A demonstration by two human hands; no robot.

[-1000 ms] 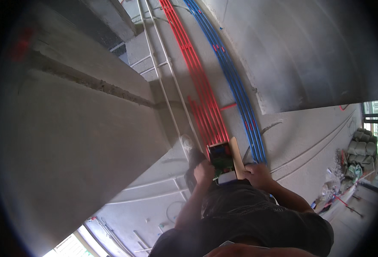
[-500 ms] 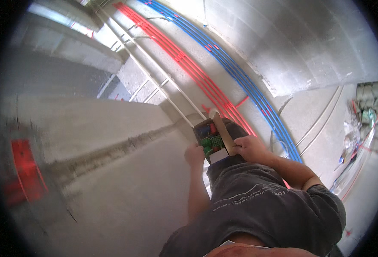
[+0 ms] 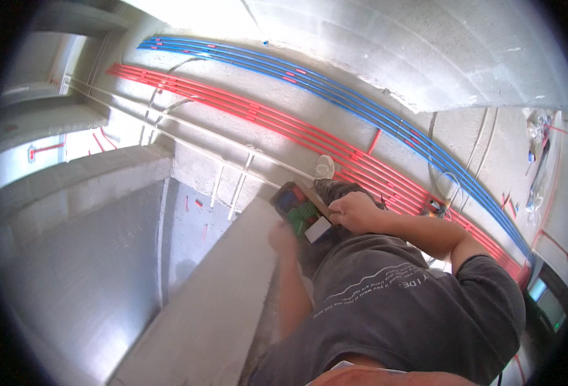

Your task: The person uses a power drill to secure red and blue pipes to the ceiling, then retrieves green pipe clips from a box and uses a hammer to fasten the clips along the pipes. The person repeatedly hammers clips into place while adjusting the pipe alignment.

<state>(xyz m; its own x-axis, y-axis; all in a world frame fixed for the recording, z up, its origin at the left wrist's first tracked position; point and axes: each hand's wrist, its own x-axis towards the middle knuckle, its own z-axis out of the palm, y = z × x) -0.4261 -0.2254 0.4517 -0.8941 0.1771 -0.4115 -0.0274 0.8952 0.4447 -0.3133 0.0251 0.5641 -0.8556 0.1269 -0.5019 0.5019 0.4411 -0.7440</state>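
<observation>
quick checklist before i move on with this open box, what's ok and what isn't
1. Right hand on the cardboard flap: ok, it grips the near end.
2. Left hand firmly on the box: cannot tell, the hand is blurred at its side.
3. Flap open: ok, the contents show.
4. Green pieces inside the box: ok.
5. Pale shoe clear of the red pipes: cannot tell, it is right beside them.
</observation>
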